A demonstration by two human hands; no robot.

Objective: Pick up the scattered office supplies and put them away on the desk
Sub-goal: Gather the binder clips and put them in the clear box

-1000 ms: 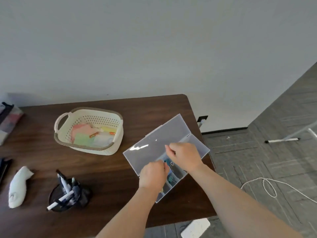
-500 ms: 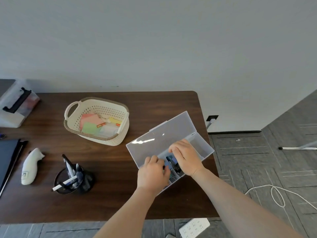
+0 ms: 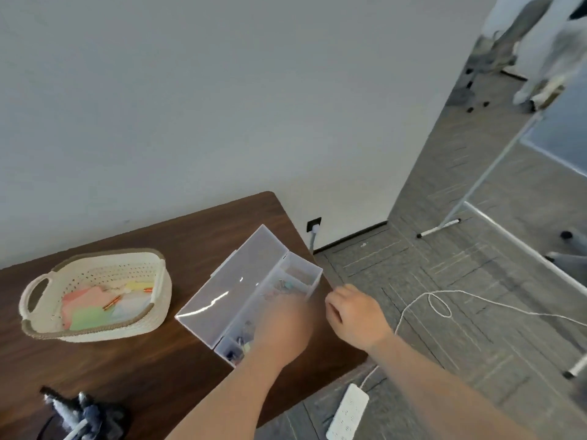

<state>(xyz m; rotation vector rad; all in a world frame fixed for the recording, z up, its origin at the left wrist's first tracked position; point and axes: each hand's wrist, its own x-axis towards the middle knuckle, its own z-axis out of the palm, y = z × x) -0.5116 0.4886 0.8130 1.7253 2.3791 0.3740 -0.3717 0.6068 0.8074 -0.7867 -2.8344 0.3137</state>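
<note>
The left hand is down over the near half of the clear plastic organiser box, smeared by motion, so whether its fingers are closed on anything I cannot tell. The right hand hovers just beside the box's right edge, over the desk's corner, fingers curled loosely inward with nothing visible between them. The box sits near the right end of the dark wooden desk, its lid thrown back toward the wall and lying open. Inside, the far compartment looks bare; the next holds a small tangle of clips, pale pink and teal; the near compartments, partly covered by the left hand, hold more small dark and coloured clips. To the left, well apart from the box, stands a cream perforated basket with handles, holding sheets of coloured sticky notes in pink, green and yellow and a couple of orange bits. At the bottom-left edge a dark pen holder with markers is blurred. Off the desk, on the grey floor, lie a white power strip and a looping white cable.
</note>
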